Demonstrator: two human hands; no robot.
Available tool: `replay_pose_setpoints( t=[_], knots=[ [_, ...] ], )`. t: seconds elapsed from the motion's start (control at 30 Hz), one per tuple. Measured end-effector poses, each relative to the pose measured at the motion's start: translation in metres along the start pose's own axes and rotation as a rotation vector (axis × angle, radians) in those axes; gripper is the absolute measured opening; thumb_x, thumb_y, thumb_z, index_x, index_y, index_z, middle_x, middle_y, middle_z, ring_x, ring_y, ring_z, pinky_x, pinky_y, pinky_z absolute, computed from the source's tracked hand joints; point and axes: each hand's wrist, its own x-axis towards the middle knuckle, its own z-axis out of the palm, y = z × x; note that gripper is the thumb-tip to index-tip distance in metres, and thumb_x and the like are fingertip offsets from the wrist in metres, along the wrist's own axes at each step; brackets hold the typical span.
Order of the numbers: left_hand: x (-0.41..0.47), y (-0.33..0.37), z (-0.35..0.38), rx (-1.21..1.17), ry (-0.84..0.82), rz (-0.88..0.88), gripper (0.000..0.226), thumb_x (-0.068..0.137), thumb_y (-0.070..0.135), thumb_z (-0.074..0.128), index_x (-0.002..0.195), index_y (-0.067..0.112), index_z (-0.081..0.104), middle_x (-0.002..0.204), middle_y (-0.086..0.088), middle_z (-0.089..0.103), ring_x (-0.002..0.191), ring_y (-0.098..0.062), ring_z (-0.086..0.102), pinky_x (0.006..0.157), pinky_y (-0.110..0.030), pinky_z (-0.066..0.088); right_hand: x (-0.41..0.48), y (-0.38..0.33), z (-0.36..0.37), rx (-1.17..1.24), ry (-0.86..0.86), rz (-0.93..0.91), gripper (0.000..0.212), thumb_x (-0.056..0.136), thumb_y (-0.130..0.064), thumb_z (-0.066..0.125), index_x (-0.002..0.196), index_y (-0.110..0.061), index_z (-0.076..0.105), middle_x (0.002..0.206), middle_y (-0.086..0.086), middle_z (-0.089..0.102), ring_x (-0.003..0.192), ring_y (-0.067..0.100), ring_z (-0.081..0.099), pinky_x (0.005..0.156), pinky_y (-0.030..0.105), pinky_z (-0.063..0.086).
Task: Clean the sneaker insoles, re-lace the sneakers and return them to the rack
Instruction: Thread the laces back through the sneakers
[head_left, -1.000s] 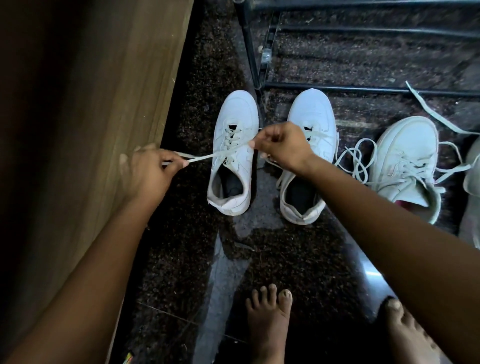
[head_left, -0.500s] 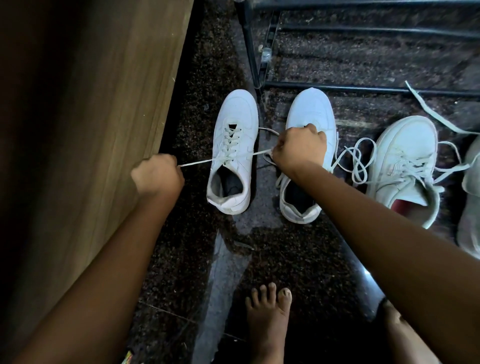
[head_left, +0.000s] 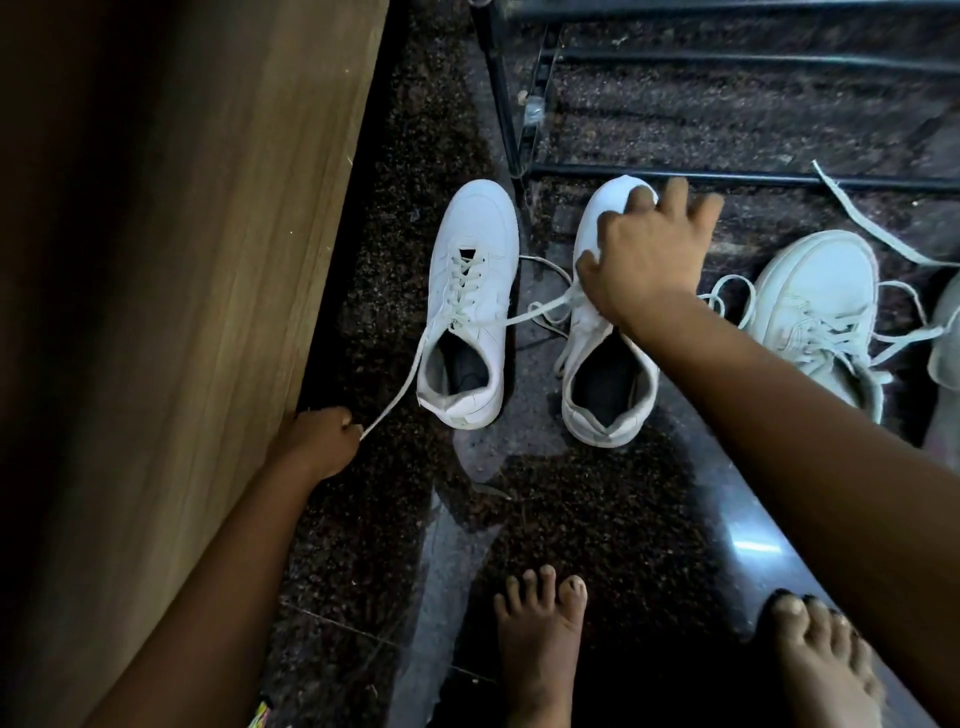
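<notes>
Here the left hand (head_left: 317, 441) pinches a white lace (head_left: 399, 387) end.

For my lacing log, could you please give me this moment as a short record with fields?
Left hand: grips one lace end, stretched beside the wooden panel
Right hand: fingers spread over the second sneaker; other lace end runs beneath it
Laced sneaker: on the floor, left of the second sneaker
Rack: black bars beyond the sneakers' toes
Third sneaker: further right, laces loose
</notes>
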Motion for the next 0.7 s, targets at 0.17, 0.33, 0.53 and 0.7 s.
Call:
replay_pose_setpoints(
  t=[0.17,0.33,0.53,0.7],
  knots=[
    [0.000,0.053,-0.035,-0.417,0.411,0.395,0.037,0.090,0.012,0.059,0.127,0.007,0.057,0.127,-0.015,0.058,0.113,-0.029,0.057,0.097,-0.037,0.046,-0.012,-0.047,0.002,0.476,-0.190,-0.232,0.038,0.093,-0.035,0.049,0.123,-0.014,0.056,0.124,0.011,0.053,0.111,0.032,0.052,0.090,0.038,0.042],
    [0.008,0.097,-0.063,-0.331,0.464,0.476,0.026,0.086,0.016,0.061,0.111,0.021,0.068,0.112,0.000,0.069,0.100,-0.021,0.064,0.087,-0.039,0.052,-0.036,-0.079,0.023,0.567,-0.286,-0.270,0.031,0.090,-0.025,0.055,0.117,-0.010,0.057,0.115,0.012,0.057,0.102,0.034,0.058,0.083,0.040,0.050],
    [0.009,0.101,-0.063,-0.168,0.515,0.411,0.023,0.088,0.018,0.059,0.105,0.028,0.069,0.103,0.006,0.071,0.097,-0.019,0.065,0.080,-0.033,0.051,-0.040,-0.081,0.037,0.557,-0.223,-0.213,0.018,0.091,-0.017,0.054,0.107,-0.009,0.060,0.107,0.010,0.058,0.094,0.032,0.060,0.069,0.034,0.046],
    [0.015,0.097,-0.058,-0.192,0.541,0.382,0.023,0.085,0.015,0.058,0.098,0.029,0.069,0.093,0.004,0.071,0.090,-0.022,0.065,0.076,-0.035,0.051,-0.041,-0.078,0.045,0.576,-0.185,-0.195,0.017,0.093,-0.022,0.050,0.098,-0.011,0.063,0.102,0.007,0.062,0.095,0.027,0.057,0.063,0.030,0.038]
  ],
)
